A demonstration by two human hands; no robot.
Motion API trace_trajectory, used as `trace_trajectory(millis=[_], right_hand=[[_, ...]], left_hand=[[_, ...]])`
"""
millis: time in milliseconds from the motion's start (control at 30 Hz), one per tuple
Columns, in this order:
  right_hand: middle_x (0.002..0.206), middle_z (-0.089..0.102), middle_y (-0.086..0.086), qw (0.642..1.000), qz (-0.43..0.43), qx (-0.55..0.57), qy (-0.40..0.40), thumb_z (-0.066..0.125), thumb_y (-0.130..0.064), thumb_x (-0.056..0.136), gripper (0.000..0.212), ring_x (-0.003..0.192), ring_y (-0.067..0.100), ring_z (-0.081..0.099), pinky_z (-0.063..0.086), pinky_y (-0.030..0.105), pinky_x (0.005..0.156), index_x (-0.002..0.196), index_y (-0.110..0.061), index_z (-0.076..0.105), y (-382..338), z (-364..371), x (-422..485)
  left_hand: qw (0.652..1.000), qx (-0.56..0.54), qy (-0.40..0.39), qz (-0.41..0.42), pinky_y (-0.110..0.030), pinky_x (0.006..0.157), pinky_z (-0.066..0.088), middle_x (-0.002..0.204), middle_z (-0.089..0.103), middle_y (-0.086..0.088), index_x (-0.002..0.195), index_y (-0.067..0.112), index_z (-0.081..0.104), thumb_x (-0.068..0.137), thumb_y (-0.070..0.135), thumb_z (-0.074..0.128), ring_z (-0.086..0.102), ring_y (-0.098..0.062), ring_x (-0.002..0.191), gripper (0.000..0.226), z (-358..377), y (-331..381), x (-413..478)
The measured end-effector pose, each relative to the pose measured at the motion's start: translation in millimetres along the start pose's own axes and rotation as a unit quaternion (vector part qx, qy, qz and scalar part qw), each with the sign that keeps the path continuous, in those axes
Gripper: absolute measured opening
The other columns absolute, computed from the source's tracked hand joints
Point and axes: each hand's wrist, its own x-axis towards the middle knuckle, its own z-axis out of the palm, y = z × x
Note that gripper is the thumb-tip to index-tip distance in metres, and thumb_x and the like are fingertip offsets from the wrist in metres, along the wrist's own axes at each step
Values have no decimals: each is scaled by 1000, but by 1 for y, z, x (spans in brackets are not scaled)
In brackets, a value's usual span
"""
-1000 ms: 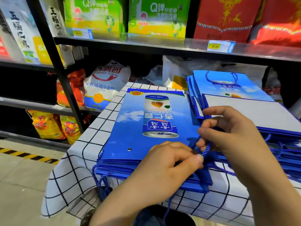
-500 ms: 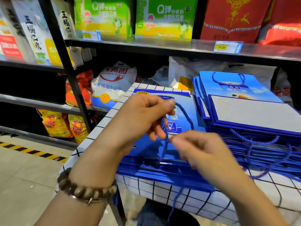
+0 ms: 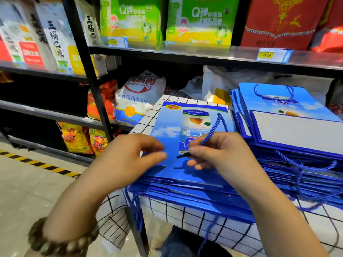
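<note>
A stack of flat blue paper gift bags point(image 3: 185, 184) lies on a table with a white cloth checked in black point(image 3: 213, 223). The top bag point(image 3: 167, 130) shows a printed can and has a small punched hole point(image 3: 164, 166) near its front edge. My right hand point(image 3: 220, 156) pinches a blue twisted cord point(image 3: 213, 128) just behind its black tip point(image 3: 182, 156), which points left toward the hole. The cord loops up over the bag. My left hand point(image 3: 131, 162), blurred, hovers over the bag just left of the hole, fingers loosely curled, with nothing visible in it.
A second, taller stack of blue bags point(image 3: 297, 130) with cords attached lies right of the hands. Black metal shelves point(image 3: 185, 52) behind hold green boxes, red boxes and a white flour sack point(image 3: 137, 101). A tiled floor with a yellow-black stripe point(image 3: 37, 164) lies to the left.
My left hand let go of the cord and dropped beside the hole. My right hand now holds the cord near its tip, low over the bag.
</note>
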Motion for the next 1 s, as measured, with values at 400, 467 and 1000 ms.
trace_trajectory(millis=[400, 467, 1000], right_hand=[[85, 57, -7, 943, -101, -305, -80, 48, -8, 91, 30, 80, 15, 58, 50, 35, 79, 79, -35, 41, 11, 28, 20], [89, 58, -4, 936, -109, -323, -84, 49, -9, 91, 29, 80, 16, 57, 49, 34, 78, 79, -35, 41, 9, 28, 21], [81, 58, -7, 932, -85, -339, -94, 51, -10, 90, 31, 79, 15, 60, 50, 35, 78, 72, -33, 40, 9, 30, 24]], left_hand=[[995, 96, -23, -9, -16, 91, 35, 129, 53, 22, 115, 34, 63, 70, 51, 68, 49, 3, 115, 48, 5, -16, -15], [995, 96, -12, -10, -17, 90, 36, 126, 56, 21, 113, 33, 64, 70, 51, 67, 50, 3, 114, 47, 5, -15, -16], [995, 80, 48, 41, -23, 79, 48, 103, 66, 24, 100, 37, 69, 51, 78, 32, 58, 4, 95, 74, 10, -17, -20]])
